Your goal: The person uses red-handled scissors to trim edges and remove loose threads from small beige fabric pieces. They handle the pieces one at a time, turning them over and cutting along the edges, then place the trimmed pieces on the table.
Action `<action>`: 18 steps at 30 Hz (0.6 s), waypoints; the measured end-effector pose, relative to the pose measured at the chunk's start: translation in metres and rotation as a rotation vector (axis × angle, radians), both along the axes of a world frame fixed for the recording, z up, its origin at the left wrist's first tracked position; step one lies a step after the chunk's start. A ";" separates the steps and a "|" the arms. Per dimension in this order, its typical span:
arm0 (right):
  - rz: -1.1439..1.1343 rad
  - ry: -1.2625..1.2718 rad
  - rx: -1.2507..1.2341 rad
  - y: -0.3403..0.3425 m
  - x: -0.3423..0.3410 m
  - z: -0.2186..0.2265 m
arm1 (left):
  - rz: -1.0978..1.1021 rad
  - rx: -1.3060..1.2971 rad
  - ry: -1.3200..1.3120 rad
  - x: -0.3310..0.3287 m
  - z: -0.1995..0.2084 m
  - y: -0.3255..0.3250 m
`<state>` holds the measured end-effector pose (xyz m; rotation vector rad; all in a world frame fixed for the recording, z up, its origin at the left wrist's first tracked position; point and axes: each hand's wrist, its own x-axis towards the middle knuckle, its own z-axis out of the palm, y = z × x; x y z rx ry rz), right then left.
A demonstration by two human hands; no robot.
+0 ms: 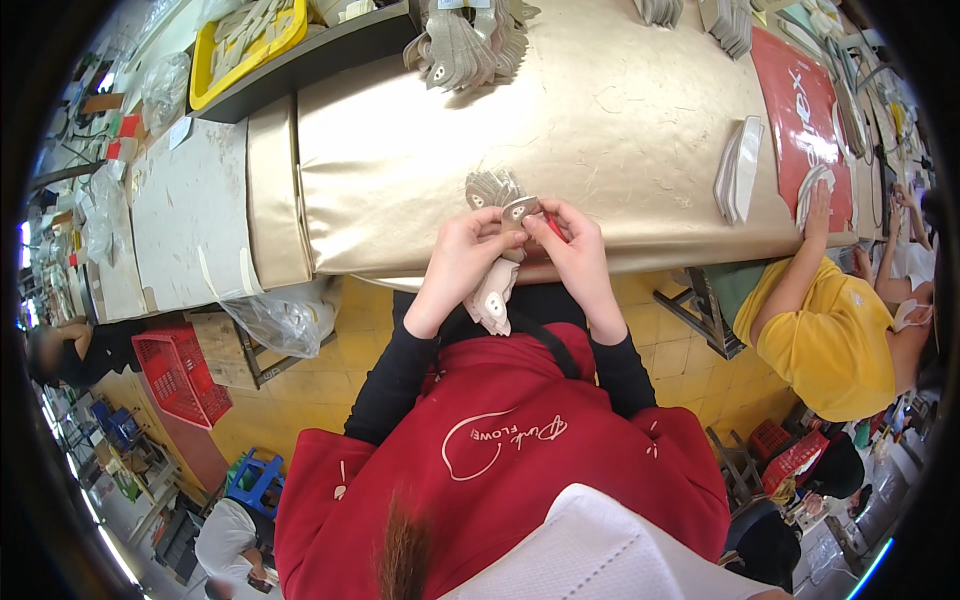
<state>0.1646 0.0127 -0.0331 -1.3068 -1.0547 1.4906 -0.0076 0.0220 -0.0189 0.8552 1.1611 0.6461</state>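
Between my two hands, at the near edge of the table, is a small grey-beige cut piece point(519, 211) with a pale patch and dark holes at its end. My left hand point(455, 260) is closed, its thumb and fingers pinching the piece. Closed as well, my right hand point(582, 262) has its fingertips at the piece's right side and holds a slim red tool point(554, 229), mostly hidden by the fingers. Just beyond my hands lies a fanned stack of similar pieces point(488, 187). Below them, a bunch of paler pieces point(493, 296) hangs over the table edge, near my lap.
A gold-coloured cover point(390, 150) wraps the table. A large bundle of grey pieces point(465, 48) lies at the far side. White pieces point(739, 170) rest at the right, near a co-worker in yellow point(830, 340). A yellow tray point(215, 50) stands far left.
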 end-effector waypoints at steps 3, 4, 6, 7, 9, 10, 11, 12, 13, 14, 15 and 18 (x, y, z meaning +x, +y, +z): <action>0.007 0.012 -0.075 0.002 0.001 -0.002 | -0.013 0.040 -0.039 0.001 -0.001 0.000; 0.009 0.020 -0.111 0.002 0.001 -0.002 | -0.020 0.046 -0.023 0.001 -0.001 0.000; -0.013 0.101 -0.154 0.001 0.003 -0.001 | -0.043 0.045 0.014 0.000 -0.002 0.001; -0.025 0.140 -0.175 0.001 0.005 0.000 | 0.000 -0.031 -0.044 -0.001 -0.002 0.001; 0.011 0.177 -0.199 -0.002 0.011 0.002 | 0.092 -0.156 -0.183 -0.003 -0.003 0.001; 0.021 0.197 -0.197 -0.004 0.016 0.003 | 0.052 -0.117 -0.157 -0.004 -0.003 0.001; 0.115 0.175 -0.114 -0.005 0.020 0.005 | 0.012 -0.079 -0.132 -0.005 -0.002 0.001; 0.202 0.155 -0.018 -0.008 0.026 0.007 | -0.023 -0.051 -0.094 -0.005 -0.002 0.001; 0.289 0.134 0.079 -0.011 0.030 0.008 | -0.010 -0.041 -0.124 -0.005 -0.002 0.000; 0.461 0.129 0.130 -0.011 0.037 0.010 | 0.006 -0.042 -0.141 -0.004 -0.003 -0.001; 0.509 0.200 0.089 -0.012 0.038 0.010 | 0.019 -0.036 -0.171 -0.004 -0.003 -0.001; 0.335 0.225 0.108 -0.015 0.032 0.010 | 0.018 0.031 -0.075 -0.002 -0.004 -0.001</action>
